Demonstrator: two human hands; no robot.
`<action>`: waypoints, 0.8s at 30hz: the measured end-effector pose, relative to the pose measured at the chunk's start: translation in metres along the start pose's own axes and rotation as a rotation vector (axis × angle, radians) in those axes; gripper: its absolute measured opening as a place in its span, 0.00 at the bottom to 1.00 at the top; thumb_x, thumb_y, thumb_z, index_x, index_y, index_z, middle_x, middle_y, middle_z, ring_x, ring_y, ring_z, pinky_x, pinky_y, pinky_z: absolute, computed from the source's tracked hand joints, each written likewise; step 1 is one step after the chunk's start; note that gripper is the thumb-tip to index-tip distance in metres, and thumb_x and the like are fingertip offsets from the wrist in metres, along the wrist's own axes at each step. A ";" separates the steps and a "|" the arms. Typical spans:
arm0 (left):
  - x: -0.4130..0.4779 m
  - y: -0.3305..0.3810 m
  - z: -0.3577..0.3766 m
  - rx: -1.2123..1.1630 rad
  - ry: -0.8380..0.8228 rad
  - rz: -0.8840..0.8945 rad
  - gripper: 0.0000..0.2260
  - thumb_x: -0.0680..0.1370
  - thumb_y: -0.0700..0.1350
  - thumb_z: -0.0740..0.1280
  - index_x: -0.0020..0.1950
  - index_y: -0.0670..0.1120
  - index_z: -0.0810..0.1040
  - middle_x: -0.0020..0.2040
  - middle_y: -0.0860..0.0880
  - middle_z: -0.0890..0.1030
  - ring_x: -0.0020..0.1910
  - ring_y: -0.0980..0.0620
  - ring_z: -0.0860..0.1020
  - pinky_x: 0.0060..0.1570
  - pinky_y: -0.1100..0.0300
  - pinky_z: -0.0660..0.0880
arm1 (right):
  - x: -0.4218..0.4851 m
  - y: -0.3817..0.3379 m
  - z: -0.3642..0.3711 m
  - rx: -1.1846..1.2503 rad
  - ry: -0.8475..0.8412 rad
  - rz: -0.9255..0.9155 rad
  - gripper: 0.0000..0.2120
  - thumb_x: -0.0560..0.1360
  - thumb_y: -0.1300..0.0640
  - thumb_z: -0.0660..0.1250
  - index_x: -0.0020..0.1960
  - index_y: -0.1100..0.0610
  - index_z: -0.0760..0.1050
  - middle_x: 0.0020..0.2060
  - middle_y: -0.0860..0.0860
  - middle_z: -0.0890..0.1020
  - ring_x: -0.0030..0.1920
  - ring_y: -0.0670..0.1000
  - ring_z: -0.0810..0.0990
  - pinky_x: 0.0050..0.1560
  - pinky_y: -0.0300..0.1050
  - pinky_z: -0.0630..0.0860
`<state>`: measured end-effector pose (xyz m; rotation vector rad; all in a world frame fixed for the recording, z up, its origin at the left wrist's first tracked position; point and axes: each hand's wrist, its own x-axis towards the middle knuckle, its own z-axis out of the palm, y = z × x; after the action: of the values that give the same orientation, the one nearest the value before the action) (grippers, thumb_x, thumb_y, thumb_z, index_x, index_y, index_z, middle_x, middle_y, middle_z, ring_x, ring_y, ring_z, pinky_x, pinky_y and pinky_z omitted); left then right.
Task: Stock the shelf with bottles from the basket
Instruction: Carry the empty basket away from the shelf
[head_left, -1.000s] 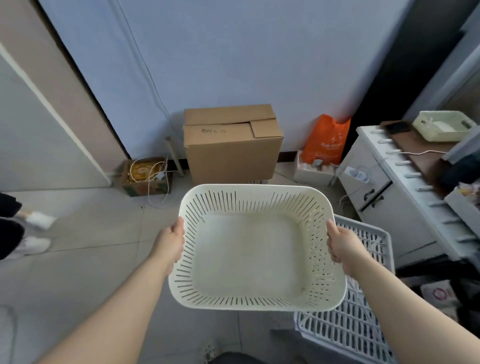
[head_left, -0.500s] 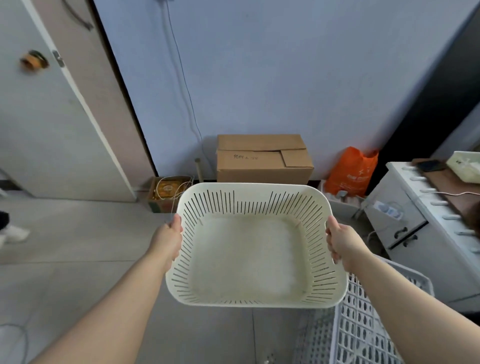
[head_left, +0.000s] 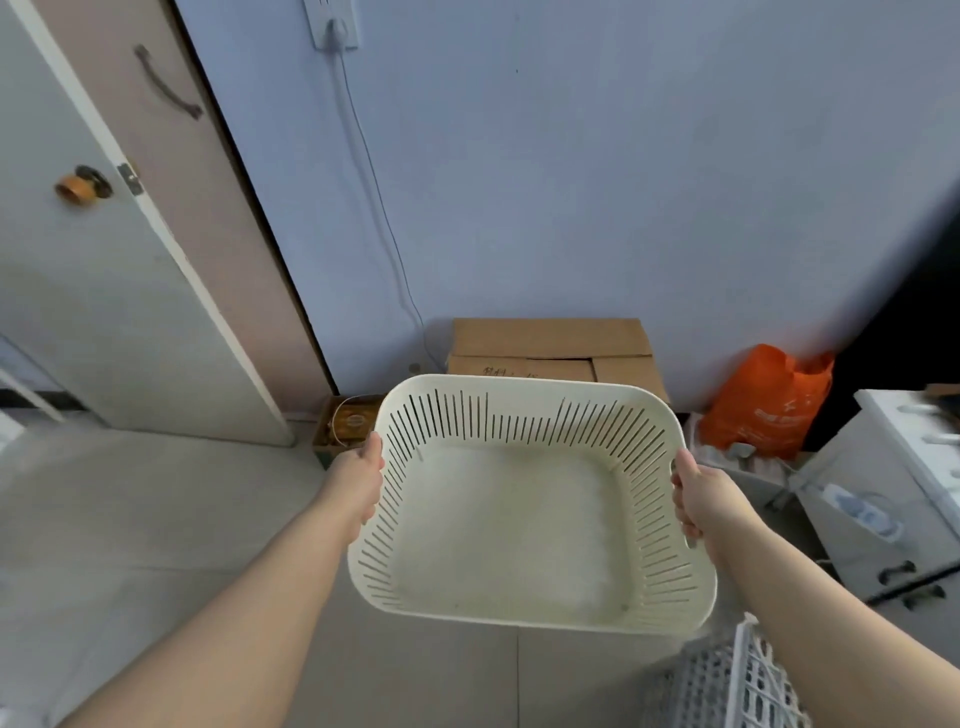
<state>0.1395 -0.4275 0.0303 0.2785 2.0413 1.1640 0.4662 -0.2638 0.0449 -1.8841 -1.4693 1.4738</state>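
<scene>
The slotted cream basket (head_left: 524, 525) is held off the floor by both rims: the left hand (head_left: 358, 483) is closed over its left edge, the right hand (head_left: 698, 499) over its right edge, thumbs laid on top. No bottles are seen inside it, and no shelf is in view. The carry is best done level, with both grips kept firm, so the basket is not knocked against the cardboard box (head_left: 553, 348) beyond or the white crate (head_left: 737, 680) below.
</scene>
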 end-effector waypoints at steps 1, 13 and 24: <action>0.007 0.007 0.006 -0.003 0.004 0.000 0.20 0.80 0.61 0.53 0.38 0.48 0.69 0.25 0.51 0.61 0.23 0.54 0.55 0.26 0.64 0.51 | 0.012 -0.007 -0.002 -0.003 -0.006 0.001 0.21 0.80 0.42 0.52 0.38 0.56 0.70 0.25 0.49 0.65 0.24 0.49 0.61 0.27 0.44 0.60; 0.118 0.081 0.053 0.010 -0.022 -0.062 0.21 0.80 0.61 0.53 0.41 0.45 0.70 0.26 0.51 0.63 0.23 0.54 0.57 0.25 0.62 0.53 | 0.124 -0.084 0.010 -0.029 0.064 0.032 0.19 0.79 0.46 0.51 0.42 0.59 0.70 0.25 0.51 0.65 0.23 0.50 0.61 0.26 0.42 0.60; 0.255 0.175 0.103 0.134 -0.166 0.005 0.22 0.80 0.62 0.53 0.46 0.45 0.74 0.29 0.48 0.66 0.25 0.53 0.59 0.26 0.61 0.57 | 0.200 -0.139 0.025 0.063 0.211 0.102 0.15 0.81 0.52 0.53 0.47 0.59 0.74 0.28 0.52 0.69 0.25 0.50 0.64 0.28 0.44 0.63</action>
<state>0.0058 -0.1311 0.0125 0.4322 1.9751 0.9744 0.3600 -0.0438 0.0367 -2.0322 -1.2347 1.3013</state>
